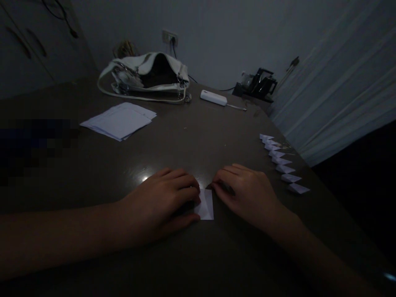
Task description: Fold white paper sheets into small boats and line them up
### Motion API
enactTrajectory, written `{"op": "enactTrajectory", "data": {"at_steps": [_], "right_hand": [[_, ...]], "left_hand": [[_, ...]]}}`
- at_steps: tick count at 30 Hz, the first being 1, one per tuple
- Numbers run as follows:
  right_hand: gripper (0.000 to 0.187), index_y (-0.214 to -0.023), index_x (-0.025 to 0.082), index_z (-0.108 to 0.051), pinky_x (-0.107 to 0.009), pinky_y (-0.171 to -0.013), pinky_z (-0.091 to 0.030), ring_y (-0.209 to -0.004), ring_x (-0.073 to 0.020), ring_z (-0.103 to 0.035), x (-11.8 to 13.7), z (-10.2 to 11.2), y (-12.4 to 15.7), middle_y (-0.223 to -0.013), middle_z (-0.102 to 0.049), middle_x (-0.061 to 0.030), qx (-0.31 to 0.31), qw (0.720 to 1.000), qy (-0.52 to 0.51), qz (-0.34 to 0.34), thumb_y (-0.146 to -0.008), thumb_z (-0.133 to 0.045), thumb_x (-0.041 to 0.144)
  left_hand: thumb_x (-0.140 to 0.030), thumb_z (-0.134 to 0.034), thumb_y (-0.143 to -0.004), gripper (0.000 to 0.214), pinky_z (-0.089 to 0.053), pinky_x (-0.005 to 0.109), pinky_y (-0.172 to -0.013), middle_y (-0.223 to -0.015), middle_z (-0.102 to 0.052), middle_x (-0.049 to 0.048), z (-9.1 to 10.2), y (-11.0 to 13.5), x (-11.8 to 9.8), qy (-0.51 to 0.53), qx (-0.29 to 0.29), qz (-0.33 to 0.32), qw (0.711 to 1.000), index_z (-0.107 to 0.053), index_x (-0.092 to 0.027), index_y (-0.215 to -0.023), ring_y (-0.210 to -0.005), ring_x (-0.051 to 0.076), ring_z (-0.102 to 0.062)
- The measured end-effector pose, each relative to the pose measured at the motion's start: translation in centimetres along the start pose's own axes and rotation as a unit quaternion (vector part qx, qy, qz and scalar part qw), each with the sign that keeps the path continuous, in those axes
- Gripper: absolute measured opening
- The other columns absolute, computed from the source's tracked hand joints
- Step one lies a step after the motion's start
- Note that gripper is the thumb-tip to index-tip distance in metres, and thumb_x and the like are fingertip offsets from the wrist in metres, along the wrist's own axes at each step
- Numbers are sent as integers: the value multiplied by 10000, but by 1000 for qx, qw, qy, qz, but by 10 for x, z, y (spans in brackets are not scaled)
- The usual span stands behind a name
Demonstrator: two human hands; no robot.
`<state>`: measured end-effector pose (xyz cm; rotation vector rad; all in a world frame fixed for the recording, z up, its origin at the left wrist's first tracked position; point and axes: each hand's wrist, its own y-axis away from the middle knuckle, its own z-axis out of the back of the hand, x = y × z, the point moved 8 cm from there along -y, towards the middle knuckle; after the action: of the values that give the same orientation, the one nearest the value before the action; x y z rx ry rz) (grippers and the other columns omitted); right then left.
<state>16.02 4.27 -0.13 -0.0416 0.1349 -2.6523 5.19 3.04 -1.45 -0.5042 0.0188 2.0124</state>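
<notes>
A small folded piece of white paper [206, 206] lies on the dark table in front of me, with crease lines faintly showing. My left hand [168, 196] holds its left side, fingers curled over the edge and thumb at the lower corner; that part of the paper is hidden. Close to the upper right corner, my right hand [247, 192] has thumb and forefinger pinched together. Whether those fingertips have the paper's corner between them is too dark to tell.
Several folded paper pieces [284, 169] stand in a row along the table's right edge. A stack of white paper sheets [122, 119] lies at the back left. Behind are a white handbag [148, 76], a white power bank [213, 97] with a short cable, and a dark kettle [262, 84].
</notes>
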Motion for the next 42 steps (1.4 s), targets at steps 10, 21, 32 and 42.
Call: {"op": "enactTrajectory", "data": {"at_steps": [10, 21, 32, 42], "right_hand": [[620, -1010, 187, -591, -306, -678, -405, -908, -210, -548, 19, 1, 4, -972, -608, -53, 55, 992, -80, 82, -671, -594, 707], [503, -1103, 192, -544, -314, -710, -439, -979, -211, -534, 21, -2, 7, -1084, -563, -64, 66, 991, -86, 83, -747, -637, 535], [395, -1117, 202, -483, -285, -729, -419, -940, -186, -551, 23, 0, 7, -1057, -581, -47, 42, 983, -158, 89, -775, -633, 330], [551, -923, 191, -514, -250, -615, -365, -765, -150, -540, 22, 0, 6, -891, -587, -2, 62, 968, -227, 87, -646, -682, 636]], "left_hand": [[-202, -519, -838, 205, -415, 338, -803, -1036, -603, 60, 2, 1, 0, 21, -2, 15, 1000, -550, -189, -1041, -935, 209, -541], [-135, -471, -815, 267, -433, 359, -814, -1040, -588, 75, 2, 2, 11, 23, -25, 68, 997, -507, -181, -1075, -951, 217, -535], [-191, -492, -843, 196, -412, 340, -770, -992, -591, 54, 5, 2, 17, 50, -44, 99, 993, -520, -184, -1037, -910, 197, -544], [-252, -546, -855, 195, -405, 317, -746, -931, -585, 15, -1, 6, 23, 70, -56, 97, 991, -551, -226, -1048, -842, 173, -552]]}}
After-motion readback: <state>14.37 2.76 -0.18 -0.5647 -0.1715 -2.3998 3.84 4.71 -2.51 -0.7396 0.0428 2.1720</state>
